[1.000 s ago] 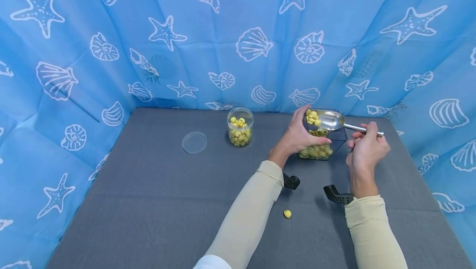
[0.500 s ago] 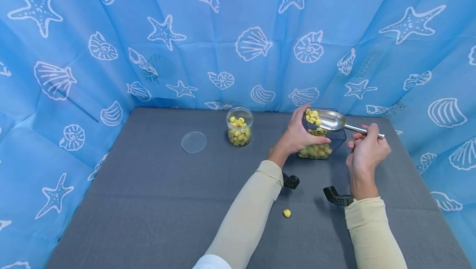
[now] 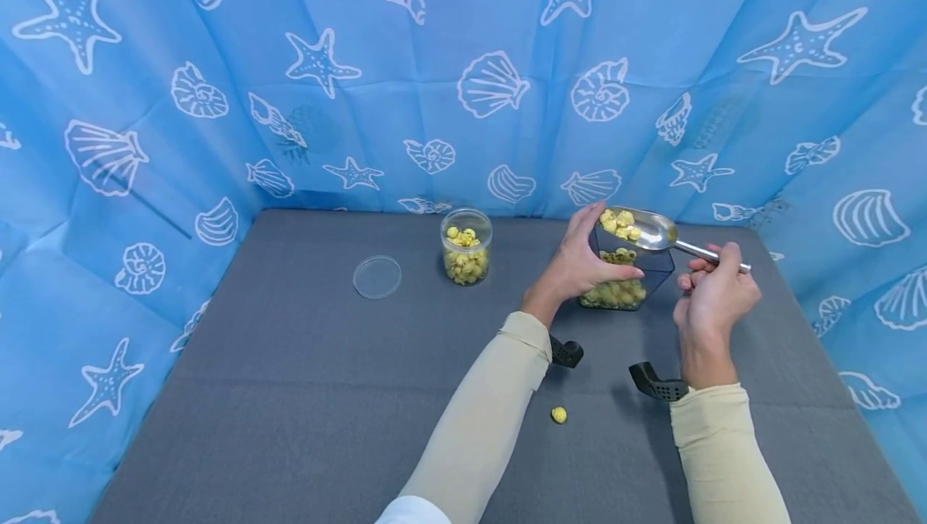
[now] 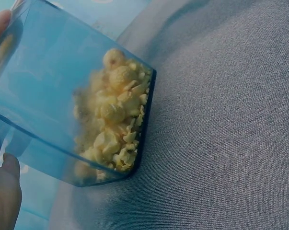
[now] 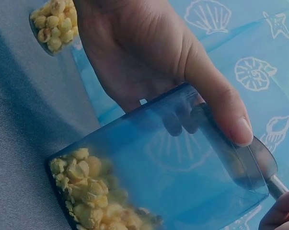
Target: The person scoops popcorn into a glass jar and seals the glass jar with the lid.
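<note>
My left hand (image 3: pixel 579 262) grips a clear square container (image 4: pixel 48 81) around its upper part, thumb on the near side. Yellow popcorn (image 4: pixel 113 115) fills the container's lower part. In my right hand (image 3: pixel 713 299) is the handle of a metal scoop (image 3: pixel 657 230), which sits at the container's mouth with several popcorn pieces (image 3: pixel 619 224) in its bowl. The right wrist view shows the left thumb (image 5: pixel 240 129) pressed to the container's wall and the scoop behind it. A round clear jar (image 3: pixel 467 254), partly filled with popcorn, stands to the left of the left hand.
A clear round lid (image 3: pixel 377 277) lies flat left of the jar. One loose popcorn piece (image 3: pixel 559 414) lies on the grey table (image 3: pixel 304 411) between the forearms. A blue curtain (image 3: pixel 405 89) with shell prints hangs behind the table's back edge.
The scoop has risen slightly and tilted at the container's mouth, its popcorn still in the bowl. The left hand and the container have stayed in place.
</note>
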`<state>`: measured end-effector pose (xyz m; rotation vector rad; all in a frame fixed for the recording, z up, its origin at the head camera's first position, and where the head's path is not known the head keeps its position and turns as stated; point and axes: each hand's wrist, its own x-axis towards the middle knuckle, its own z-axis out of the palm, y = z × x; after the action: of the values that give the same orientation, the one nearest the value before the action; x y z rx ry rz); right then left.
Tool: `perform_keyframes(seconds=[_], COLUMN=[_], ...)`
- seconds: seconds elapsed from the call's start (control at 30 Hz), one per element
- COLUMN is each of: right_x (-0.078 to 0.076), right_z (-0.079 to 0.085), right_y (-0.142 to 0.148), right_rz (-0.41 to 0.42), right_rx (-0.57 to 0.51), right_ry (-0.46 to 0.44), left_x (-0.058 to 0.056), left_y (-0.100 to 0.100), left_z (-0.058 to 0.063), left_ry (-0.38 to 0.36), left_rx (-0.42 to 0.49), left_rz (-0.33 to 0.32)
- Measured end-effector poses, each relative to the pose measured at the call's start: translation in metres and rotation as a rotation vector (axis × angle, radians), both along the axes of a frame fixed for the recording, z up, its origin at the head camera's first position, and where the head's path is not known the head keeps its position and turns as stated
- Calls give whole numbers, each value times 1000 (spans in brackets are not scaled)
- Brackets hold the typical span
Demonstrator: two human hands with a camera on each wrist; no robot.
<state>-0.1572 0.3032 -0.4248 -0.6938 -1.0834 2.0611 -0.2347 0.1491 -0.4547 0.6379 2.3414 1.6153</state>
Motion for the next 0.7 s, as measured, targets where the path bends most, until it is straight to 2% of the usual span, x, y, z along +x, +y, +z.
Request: perform_keyframes(seconds=[0.37, 0.7], right_x=[4, 5], right_z=[2, 9], right_y=[7, 6], right_rz=[-12, 32], right_rx=[-36, -26], right_ry=[42, 69], left_x=[1, 1], left_y=[-1, 0], left_z=[1, 3], left_ry=[-27, -53], left_rx=[31, 37], left_rz=[3, 24])
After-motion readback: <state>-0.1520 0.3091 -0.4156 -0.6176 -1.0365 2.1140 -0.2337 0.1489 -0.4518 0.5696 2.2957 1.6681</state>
